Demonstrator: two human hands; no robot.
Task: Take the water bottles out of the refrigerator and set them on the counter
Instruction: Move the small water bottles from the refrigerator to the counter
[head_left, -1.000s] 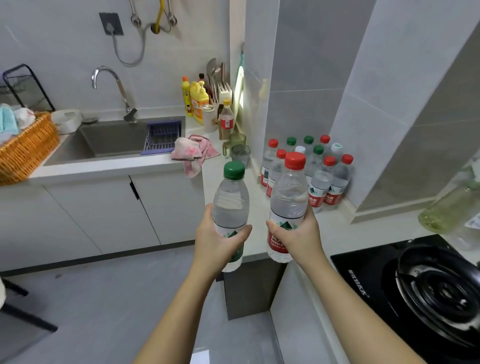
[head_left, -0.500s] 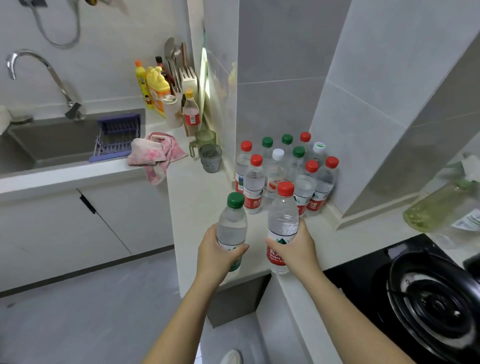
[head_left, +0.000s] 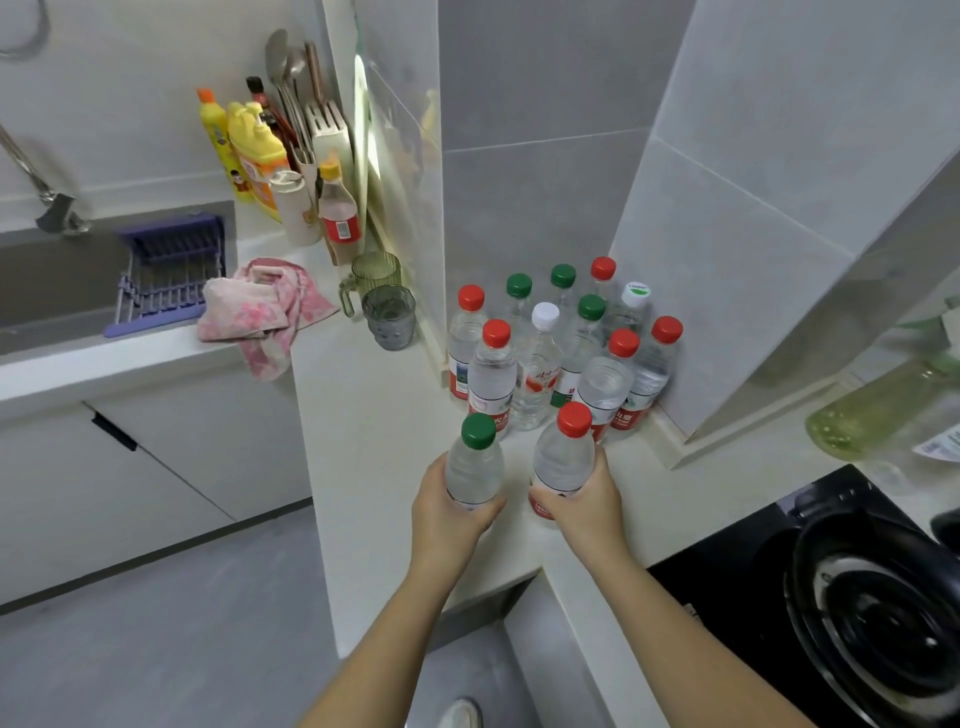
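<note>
In the lower centre of the frame, the left hand (head_left: 451, 512) holds a green-capped bottle (head_left: 475, 462) upright, its fingers (head_left: 491, 508) curled round the lower body. Just to its right, the right hand (head_left: 589, 501) grips a red-capped bottle (head_left: 563, 460) the same way, low on the label. Both bottles are over the pale counter (head_left: 374, 426), near its front edge; whether their bases touch it is hidden by the hands. Just above them in the frame, a cluster of bottles (head_left: 545, 358) with red, green and white caps stands in the tiled corner. Two glass mugs (head_left: 388, 317) and a pink cloth (head_left: 260, 306) sit further left, beside the sink (head_left: 57, 291). A black stove (head_left: 857, 597) fills the lower right.
</note>
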